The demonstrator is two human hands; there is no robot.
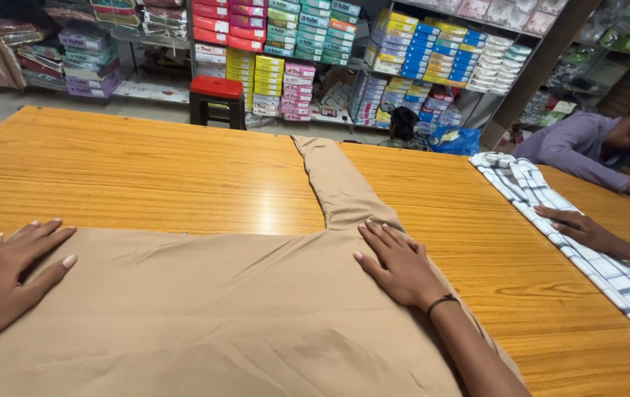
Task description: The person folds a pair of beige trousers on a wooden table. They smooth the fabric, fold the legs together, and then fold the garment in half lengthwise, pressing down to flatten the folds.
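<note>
Nearest the camera, a tan garment is spread flat across the orange wooden desk, its broad body covering the near edge. The left hand is laid palm down on the garment's left upper edge, grip spread, fingers flat and pinching nothing. The right hand is pressed palm down near the shoulder seam, grip likewise spread and empty; a dark band is worn at its wrist. Beyond the right hand, one sleeve is stretched straight out toward the far side of the desk, unfolded. Judged from this layout, the smoothing stage appears mostly done: the body lies flat with few creases, but no fold has been made yet and the sleeve is not yet brought in. To the right, a white checked cloth is laid along the desk, with another person's hand resting on it; a purple sleeve is seen behind. Farther off, a red stool stands at the desk's far edge, and shelves of stacked coloured boxes fill the background.
</note>
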